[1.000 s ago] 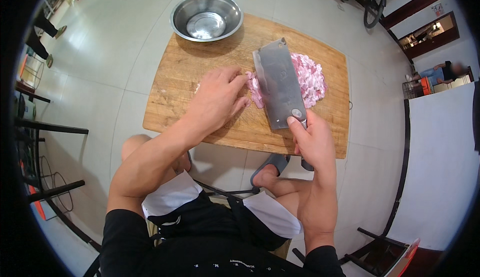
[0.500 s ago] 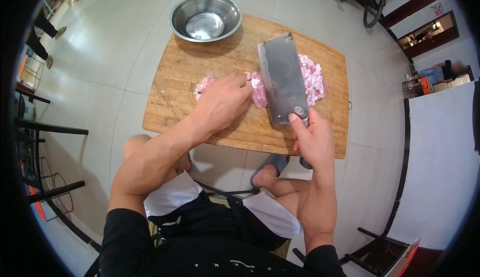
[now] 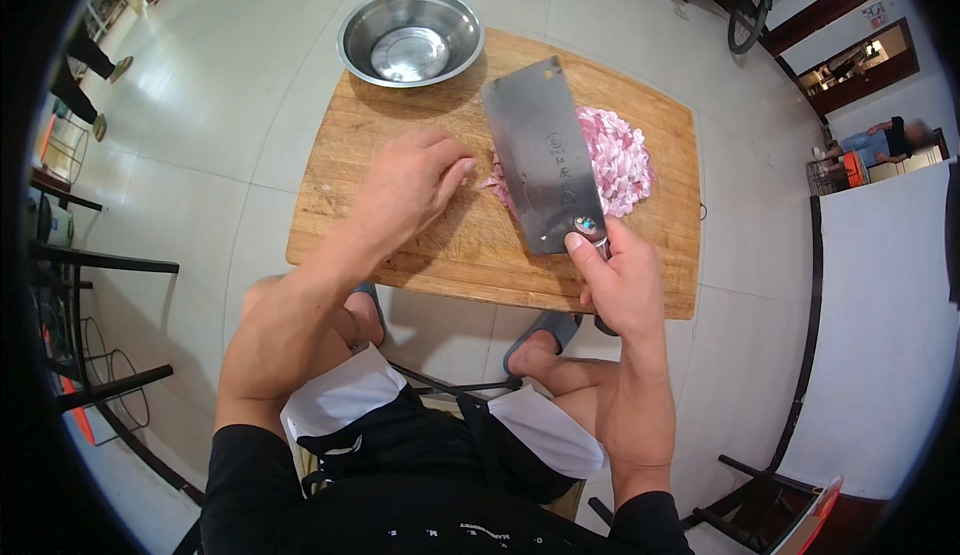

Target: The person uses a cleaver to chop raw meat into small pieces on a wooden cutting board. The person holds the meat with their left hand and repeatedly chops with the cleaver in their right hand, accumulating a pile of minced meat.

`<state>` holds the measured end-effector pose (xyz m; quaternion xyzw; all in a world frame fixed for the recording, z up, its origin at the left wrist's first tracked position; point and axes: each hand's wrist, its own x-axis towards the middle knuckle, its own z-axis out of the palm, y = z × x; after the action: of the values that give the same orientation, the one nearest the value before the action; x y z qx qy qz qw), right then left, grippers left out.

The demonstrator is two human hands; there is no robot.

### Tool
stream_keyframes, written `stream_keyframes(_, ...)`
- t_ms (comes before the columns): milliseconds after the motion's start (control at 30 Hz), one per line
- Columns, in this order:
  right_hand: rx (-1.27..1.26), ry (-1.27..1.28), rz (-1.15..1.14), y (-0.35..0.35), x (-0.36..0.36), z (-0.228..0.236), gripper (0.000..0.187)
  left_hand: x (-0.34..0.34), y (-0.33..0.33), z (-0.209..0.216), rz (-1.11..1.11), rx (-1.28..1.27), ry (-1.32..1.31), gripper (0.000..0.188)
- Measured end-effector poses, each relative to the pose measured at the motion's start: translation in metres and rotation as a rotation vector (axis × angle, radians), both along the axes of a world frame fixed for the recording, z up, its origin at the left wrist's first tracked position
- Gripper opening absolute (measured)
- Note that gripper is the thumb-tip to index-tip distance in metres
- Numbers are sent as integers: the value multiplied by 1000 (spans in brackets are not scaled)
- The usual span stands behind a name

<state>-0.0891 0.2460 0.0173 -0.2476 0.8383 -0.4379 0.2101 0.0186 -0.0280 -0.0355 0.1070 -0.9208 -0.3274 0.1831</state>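
My right hand [image 3: 622, 273] grips a broad, square-ended cleaver [image 3: 543, 160] by its handle, the thumb against the base of the blade. Its flat leans over the chopped pink meat [image 3: 618, 163], which is heaped on the right of a wooden cutting board [image 3: 350, 145]. A few meat bits [image 3: 497, 187] show at the blade's left edge; the rest there is hidden behind it. To the left, my left hand [image 3: 412, 180] is low over the board, back upward and fingers curled in. Whatever lies under its fingers is hidden.
A shiny steel bowl [image 3: 412, 40] stands at the board's far left corner. My knees and slippered feet [image 3: 540, 343] are below the near edge. Dark chair frames [image 3: 105, 255] flank me, a bicycle [image 3: 750, 5] is far right, and people are at both sides.
My left hand has moved left, away from the cleaver, over the spot where small meat pieces lay. The cleaver has shifted left and tilted, covering more of the meat beside it.
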Motion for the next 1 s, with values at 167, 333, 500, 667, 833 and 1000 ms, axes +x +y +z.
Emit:
stream_keyframes(167,-247,-457,-58,-7,2,1,17,-10,26,9,-174,1007,27,52)
stream_keyframes(333,-266,-623,36,-14,7,-6,16,-12,32,7,-317,1670,-59,57)
stream_keyframes(500,-283,-591,39,-15,3,-12,17,-12,29,4,-195,1657,-23,41)
stream_keyframes(667,-244,-493,-99,-11,0,-8,18,-11,1,-1,-97,1314,-88,30)
stream_keyframes(833,-281,-334,-215,0,-13,-4,18,-10,8,2,-57,98,42,23)
stream_keyframes(1000,-290,-297,-244,4,-16,-1,18,-20,26,-15,-155,-143,105,22)
